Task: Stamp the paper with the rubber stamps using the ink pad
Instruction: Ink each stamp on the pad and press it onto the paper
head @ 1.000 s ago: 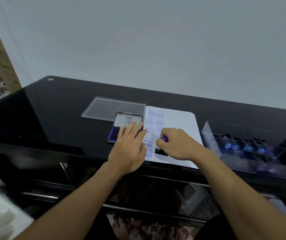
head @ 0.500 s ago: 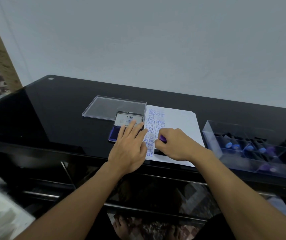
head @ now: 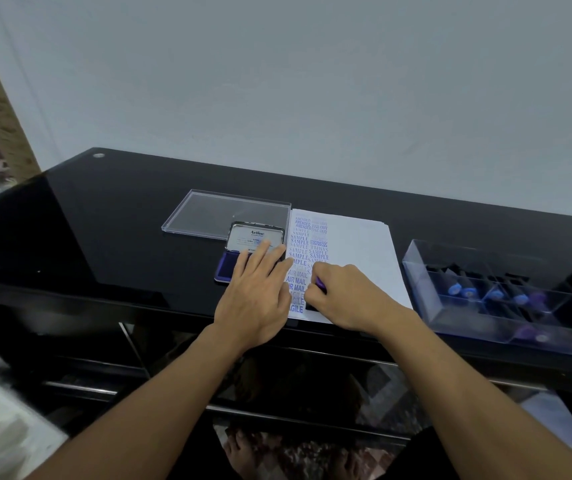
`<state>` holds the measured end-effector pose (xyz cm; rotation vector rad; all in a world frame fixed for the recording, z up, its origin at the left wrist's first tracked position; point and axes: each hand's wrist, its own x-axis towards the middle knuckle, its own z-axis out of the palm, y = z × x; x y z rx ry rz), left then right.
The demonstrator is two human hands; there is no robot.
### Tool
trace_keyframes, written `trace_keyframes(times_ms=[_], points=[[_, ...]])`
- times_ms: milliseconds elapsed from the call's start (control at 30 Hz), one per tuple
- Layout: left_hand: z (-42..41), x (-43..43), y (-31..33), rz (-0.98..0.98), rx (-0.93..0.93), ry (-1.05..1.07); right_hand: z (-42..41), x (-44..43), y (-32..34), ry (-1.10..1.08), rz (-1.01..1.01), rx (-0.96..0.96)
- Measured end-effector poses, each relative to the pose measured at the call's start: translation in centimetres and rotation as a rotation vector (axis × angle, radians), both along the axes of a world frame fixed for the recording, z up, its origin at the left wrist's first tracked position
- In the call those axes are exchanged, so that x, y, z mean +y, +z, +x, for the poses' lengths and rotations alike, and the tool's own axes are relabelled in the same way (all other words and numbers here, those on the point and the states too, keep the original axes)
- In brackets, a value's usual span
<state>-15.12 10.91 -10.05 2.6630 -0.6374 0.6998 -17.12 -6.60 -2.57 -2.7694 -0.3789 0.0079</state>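
Head view: stamp (head: 320,282) is still gripped by right hand (head: 347,296) and pressed onto paper (head: 354,244) beside flat left fingers (head: 260,252); imprint likely forming.

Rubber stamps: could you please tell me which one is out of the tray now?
The purple-handled stamp gripped by the right hand, down on the paper; the other stamps lie in the clear tray.

Single head-worn wide-angle view, aimed forward and down.
Looks from above the near edge of the black table (head: 122,220), close in, with both forearms entering from the bottom corners and left hand (head: 255,303) and right hand (head: 343,299) meeting just below frame centre; pale wall (head: 312,81) across the upper half, floor (head: 0,427) along the bottom.
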Motion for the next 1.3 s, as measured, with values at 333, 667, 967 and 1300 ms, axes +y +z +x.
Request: trace_keyframes(times_ms=[333, 667, 967, 1300], points=[[-0.2, 0.0, -0.2, 0.010, -0.028, -0.002, -0.2, 0.3, -0.8, -0.037, 0.037, -0.080], [-0.1, -0.1, -0.4, 0.013, -0.034, 0.005, -0.3, 0.3, -1.1, -0.040, 0.048, -0.113], [-0.2, 0.0, -0.3, 0.003, -0.028, 0.001, -0.2, 0.5, -0.9, -0.050, 0.040, -0.113], [-0.1, -0.1, -0.4, 0.001, -0.020, 0.013, -1.0, 0.5, -1.2, -0.043, 0.026, -0.175]])
